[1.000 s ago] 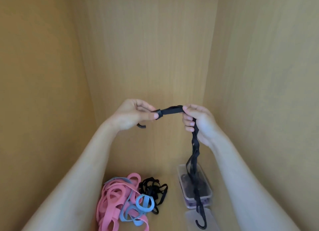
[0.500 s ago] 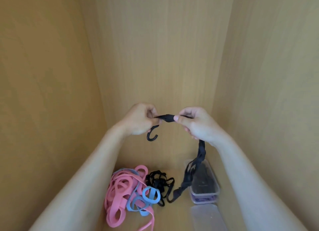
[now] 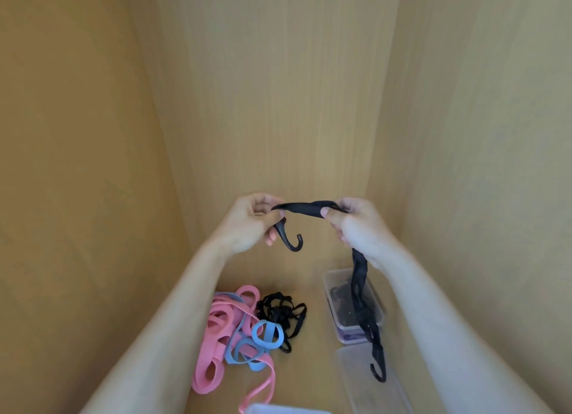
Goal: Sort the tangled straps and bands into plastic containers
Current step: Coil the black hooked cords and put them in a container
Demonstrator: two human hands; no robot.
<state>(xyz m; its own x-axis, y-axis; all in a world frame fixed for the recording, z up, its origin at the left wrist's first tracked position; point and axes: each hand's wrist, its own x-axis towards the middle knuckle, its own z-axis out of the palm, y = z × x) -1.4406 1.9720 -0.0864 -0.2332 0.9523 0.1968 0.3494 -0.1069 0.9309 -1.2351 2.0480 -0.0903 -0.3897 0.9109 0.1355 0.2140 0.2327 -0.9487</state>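
Note:
A black strap (image 3: 305, 208) with a hook at each end stretches between my hands, raised above the wooden floor. My left hand (image 3: 252, 223) pinches one end, and its hook (image 3: 291, 241) dangles just below the fingers. My right hand (image 3: 356, 224) grips the strap further along; the rest hangs down over a clear plastic container (image 3: 331, 282) that holds dark straps, ending in the other hook (image 3: 378, 372). On the floor lie tangled pink bands (image 3: 216, 320), blue bands (image 3: 266, 334) and a heap of black straps (image 3: 281, 313).
Wooden walls close in on the left, back and right. A clear lid (image 3: 365, 385) lies on the floor in front of the container. The edge of another clear container (image 3: 278, 409) shows at the bottom.
My hands have moved apart a little, pulling the strap section flat. The hanging tail has swung back to the right, over the container and lid.

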